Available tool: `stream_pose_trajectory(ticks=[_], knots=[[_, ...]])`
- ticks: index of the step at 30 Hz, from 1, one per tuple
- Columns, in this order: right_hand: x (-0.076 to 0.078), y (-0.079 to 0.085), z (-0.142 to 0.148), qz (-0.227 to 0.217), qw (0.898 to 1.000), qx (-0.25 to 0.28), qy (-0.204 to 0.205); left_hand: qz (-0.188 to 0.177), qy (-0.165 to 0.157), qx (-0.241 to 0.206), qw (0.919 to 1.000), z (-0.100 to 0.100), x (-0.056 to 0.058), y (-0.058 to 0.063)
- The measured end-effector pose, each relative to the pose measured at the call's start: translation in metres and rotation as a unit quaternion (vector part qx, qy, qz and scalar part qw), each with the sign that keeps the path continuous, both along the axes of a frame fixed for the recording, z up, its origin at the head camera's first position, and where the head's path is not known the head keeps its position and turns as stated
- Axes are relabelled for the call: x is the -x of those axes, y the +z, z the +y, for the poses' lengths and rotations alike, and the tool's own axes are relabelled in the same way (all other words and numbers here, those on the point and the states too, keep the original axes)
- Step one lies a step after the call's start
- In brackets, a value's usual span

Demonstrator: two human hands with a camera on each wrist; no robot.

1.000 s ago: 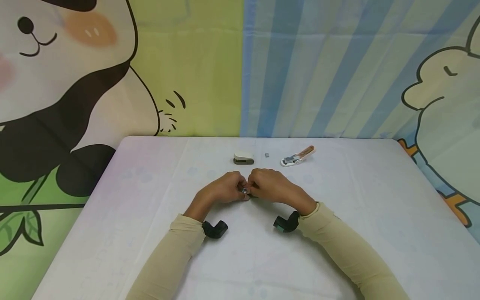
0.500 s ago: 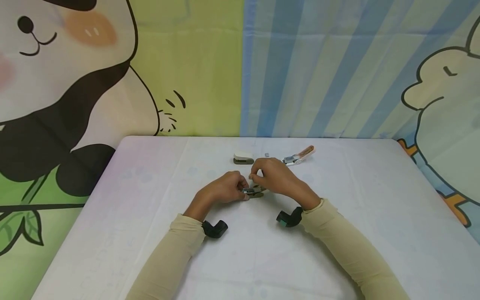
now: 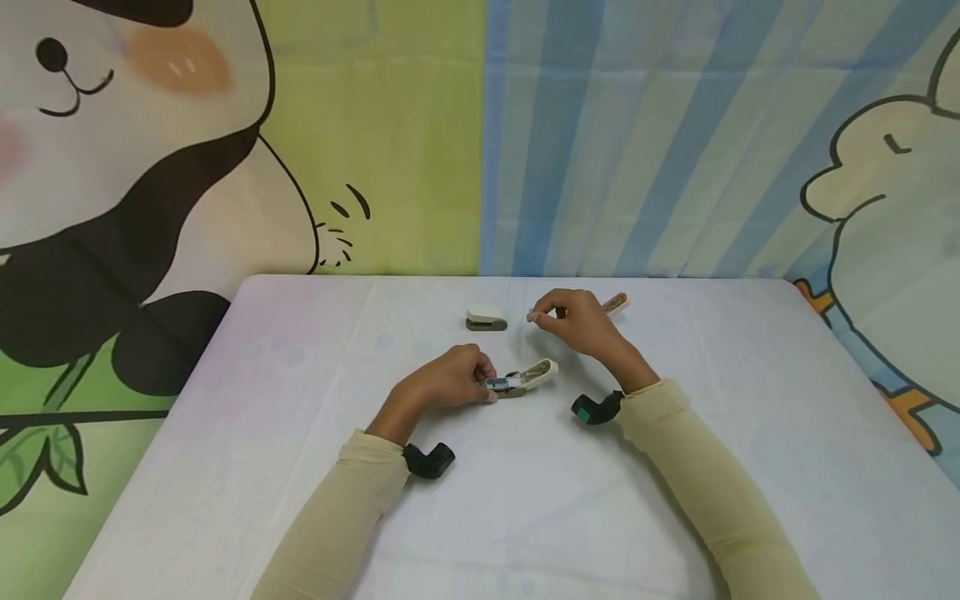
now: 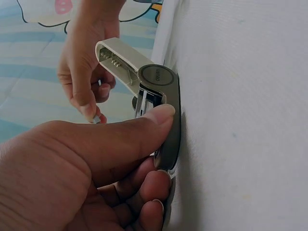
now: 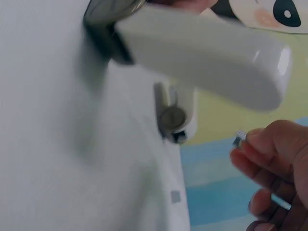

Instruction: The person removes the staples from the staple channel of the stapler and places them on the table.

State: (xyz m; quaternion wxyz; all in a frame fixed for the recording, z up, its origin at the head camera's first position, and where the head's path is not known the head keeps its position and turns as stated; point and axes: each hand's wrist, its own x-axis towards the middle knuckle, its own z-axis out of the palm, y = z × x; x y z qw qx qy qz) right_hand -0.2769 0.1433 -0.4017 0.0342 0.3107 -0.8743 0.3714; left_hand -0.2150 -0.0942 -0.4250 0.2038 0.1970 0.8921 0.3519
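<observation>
My left hand [image 3: 452,375] pinches the near end of an opened stapler [image 3: 537,373] on the white table. In the left wrist view its dark base [image 4: 169,139] lies between thumb and fingers. The cream top [image 4: 118,57] is swung back, baring the metal staple channel [image 4: 147,102]. My right hand [image 3: 581,323] is raised to the right, behind the stapler. Its thumb and forefinger pinch a short strip of staples [image 5: 239,138], clear of the table. Another small grey piece [image 5: 175,196] lies on the table in the right wrist view.
A closed white and grey stapler [image 3: 486,319] stands farther back. Behind my right hand lies a stapler with an orange-pink top [image 3: 617,303], mostly hidden by the hand. The table [image 3: 337,333] ends at a printed cloth backdrop [image 3: 420,167].
My right hand has left the opened stapler and moved back and to the right, uncovering its raised top. My left hand has stayed in place, holding the stapler.
</observation>
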Motion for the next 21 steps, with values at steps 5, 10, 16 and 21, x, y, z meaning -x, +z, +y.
stream_pose_trajectory(ticks=[5, 10, 16, 21], knots=[[0.006, -0.011, -0.001, 0.005, 0.999, -0.028, -0.019, 0.001, -0.008, 0.000, 1.0000, -0.001, -0.001, 0.001], [0.010, -0.015, -0.006, 0.030, 0.996, -0.081, -0.020, 0.001, 0.003, 0.004, 1.0000, -0.002, -0.002, 0.001], [0.017, -0.013, -0.007, 0.022, 0.992, -0.122, -0.026, 0.003, 0.002, 0.006, 1.0000, -0.002, -0.003, 0.003], [0.019, -0.011, -0.007, 0.011, 0.989, -0.148, -0.019, 0.003, 0.000, 0.003, 1.0000, -0.002, -0.003, 0.005]])
